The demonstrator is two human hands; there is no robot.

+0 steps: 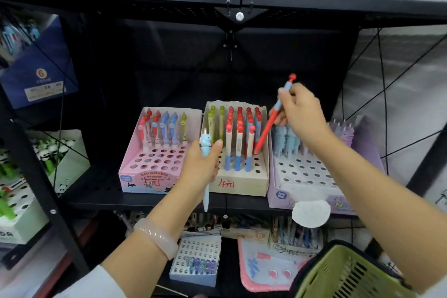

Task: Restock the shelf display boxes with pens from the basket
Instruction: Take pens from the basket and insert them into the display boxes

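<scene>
- Our right hand (pixel 301 110) pinches a red pen (pixel 273 118) by its upper barrel and holds it tilted, its lower tip at a hole in the beige display box (pixel 238 185) marked in red; we judge this pen to be mid-insertion, not yet seated upright.
- Our left hand (pixel 202 164) is wrapped around a pale blue pen (pixel 205 150) with an animal-shaped top, waiting in front of the boxes, its lower end hanging below the shelf edge (pixel 145 203).
- The beige box has its back rows filled, while several front holes are open.
- The pink display box (pixel 145 176) to its left has only its back row stocked; most holes are bare.
- The lilac display box (pixel 304 191) on the right carries blue and purple pens at the back, with its front rows unfilled.
- The green basket (pixel 348 273) sits at lower right; we cannot tell what it holds.
- We judge restocking to be partway, with many holes left.
</scene>
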